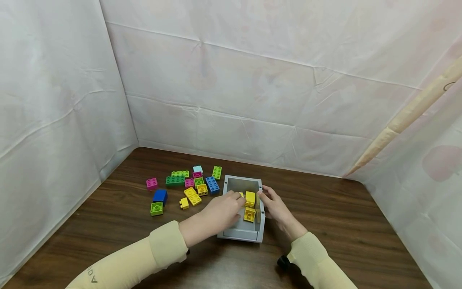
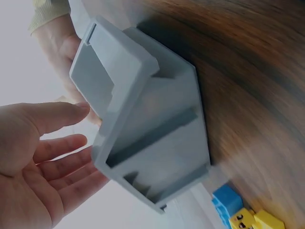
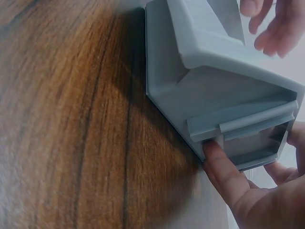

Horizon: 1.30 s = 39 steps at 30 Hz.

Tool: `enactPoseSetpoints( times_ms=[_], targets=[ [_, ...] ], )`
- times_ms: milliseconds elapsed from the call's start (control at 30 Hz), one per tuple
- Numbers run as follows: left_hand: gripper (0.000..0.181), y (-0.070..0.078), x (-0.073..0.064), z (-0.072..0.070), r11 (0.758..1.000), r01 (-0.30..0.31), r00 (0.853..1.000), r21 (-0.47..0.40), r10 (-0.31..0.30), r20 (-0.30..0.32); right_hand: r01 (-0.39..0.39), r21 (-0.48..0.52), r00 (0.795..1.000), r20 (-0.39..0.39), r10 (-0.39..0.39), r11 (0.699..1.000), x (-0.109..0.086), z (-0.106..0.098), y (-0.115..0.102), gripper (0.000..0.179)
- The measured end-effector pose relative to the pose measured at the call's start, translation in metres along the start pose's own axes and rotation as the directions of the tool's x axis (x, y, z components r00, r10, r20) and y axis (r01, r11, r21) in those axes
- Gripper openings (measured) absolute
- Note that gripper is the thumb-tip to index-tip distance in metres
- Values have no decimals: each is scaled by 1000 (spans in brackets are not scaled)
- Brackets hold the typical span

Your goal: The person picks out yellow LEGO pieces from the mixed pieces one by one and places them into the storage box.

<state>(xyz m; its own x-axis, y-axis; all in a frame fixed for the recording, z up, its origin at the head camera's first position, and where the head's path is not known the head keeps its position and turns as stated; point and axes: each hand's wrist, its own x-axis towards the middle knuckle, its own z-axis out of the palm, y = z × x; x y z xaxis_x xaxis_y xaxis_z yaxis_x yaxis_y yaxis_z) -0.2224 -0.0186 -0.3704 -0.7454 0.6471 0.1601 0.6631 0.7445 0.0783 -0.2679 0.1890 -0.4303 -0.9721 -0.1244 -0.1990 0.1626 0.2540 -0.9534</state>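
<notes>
A grey storage bin [image 1: 241,235], open at the top, stands on the table with several yellow toy bricks [image 1: 249,214] inside. My left hand [image 1: 224,210] reaches over its left rim, fingertips above the inside near the yellow bricks. In the left wrist view the thumb and fingers of that hand [image 2: 50,162] are apart and loosely bent, with nothing visible between them. My right hand [image 1: 277,206] holds the bin's right wall. Seen from the right wrist, one finger [image 3: 224,174] presses on the ridged outer side; the thumb lies at the rim.
Left of the bin lie several loose toy bricks, among them a blue brick [image 1: 212,185], a dark green brick [image 1: 175,180], a pink brick [image 1: 152,184] and a yellow brick [image 1: 184,203]. White curtains [image 1: 234,88] hang around the dark wooden table [image 1: 325,216].
</notes>
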Motion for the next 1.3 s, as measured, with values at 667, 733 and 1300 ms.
enactPoseSetpoints(
  times_ms=[667,733,1300],
  targets=[
    [51,-46,-38,-5,984,157,987,-81,-160,-32,-14,-4,1000,10,14,1000,0,-1,-2,53],
    [49,-51,-40,-5,979,177,984,-98,-179,-19,-15,2,1000,9,15,1000,0,0,-2,53],
    [47,-93,-58,6,927,336,941,-165,-337,19,-27,-12,1000,12,27,1000,2,0,0,51]
  ],
)
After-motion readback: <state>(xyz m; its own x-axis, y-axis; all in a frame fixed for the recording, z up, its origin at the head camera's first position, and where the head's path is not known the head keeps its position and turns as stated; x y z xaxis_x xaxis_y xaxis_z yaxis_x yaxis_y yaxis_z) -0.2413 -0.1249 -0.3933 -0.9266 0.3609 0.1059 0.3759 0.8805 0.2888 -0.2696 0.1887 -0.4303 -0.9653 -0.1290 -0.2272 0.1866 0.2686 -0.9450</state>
